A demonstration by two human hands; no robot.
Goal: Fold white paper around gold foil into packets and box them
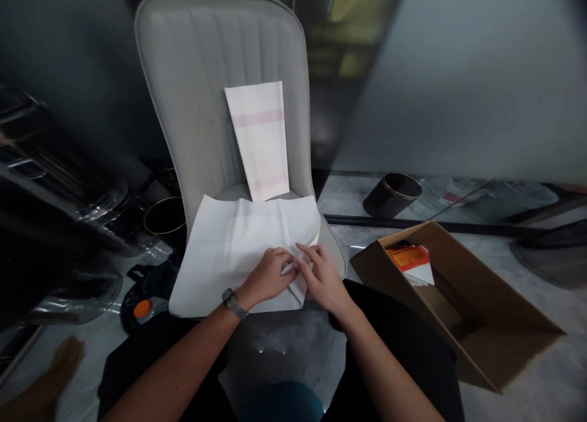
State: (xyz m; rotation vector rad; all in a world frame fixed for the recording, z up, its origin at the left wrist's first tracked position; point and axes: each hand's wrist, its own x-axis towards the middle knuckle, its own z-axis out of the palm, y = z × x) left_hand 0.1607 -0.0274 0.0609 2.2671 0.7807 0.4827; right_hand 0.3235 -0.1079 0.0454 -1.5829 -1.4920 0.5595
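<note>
A large white sheet of paper (215,257) lies over the seat of a grey chair (183,92), its right side lifted and curled over. My left hand (270,274), with a watch on the wrist, is closed with its fingers pinching the curled edge. Close against it, my right hand (323,278) has its thumb and fingers on the same folded part of the sheet. Their fingertips nearly meet, hiding part of the fold. Behind the sheet, a folded white paper piece with pink bands (261,144) leans on the backrest.
To the right on the floor stands an open cardboard box (458,306) holding an orange and white packet (413,260). A dark bin (165,217) is left of the chair, near a dark object with an orange button (142,309). A glossy panel behind shows reflections.
</note>
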